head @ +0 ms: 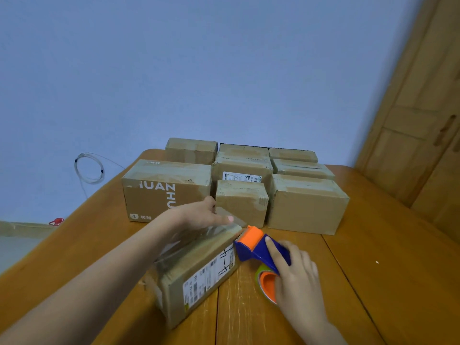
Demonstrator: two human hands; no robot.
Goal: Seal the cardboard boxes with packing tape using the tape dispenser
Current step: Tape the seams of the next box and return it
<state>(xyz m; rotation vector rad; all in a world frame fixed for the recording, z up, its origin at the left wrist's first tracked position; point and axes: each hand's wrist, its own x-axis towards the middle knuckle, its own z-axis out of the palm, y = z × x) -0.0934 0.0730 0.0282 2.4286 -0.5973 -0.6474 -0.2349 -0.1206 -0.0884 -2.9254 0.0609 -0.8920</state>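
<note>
A small cardboard box (196,272) with white shipping labels lies near the table's front, clear tape running along its top. My left hand (199,216) rests flat on the box's far top end, fingers straight. My right hand (296,272) grips the blue and orange tape dispenser (258,247), index finger stretched along its blue body. The dispenser's orange head sits at the box's far right corner, and its tape roll (267,285) is by my palm.
Several taped cardboard boxes stand in rows at the back of the wooden table (373,282), the largest (161,190) printed with white letters. A coiled cable (89,168) hangs on the blue wall at left. A wooden door (428,120) is on the right.
</note>
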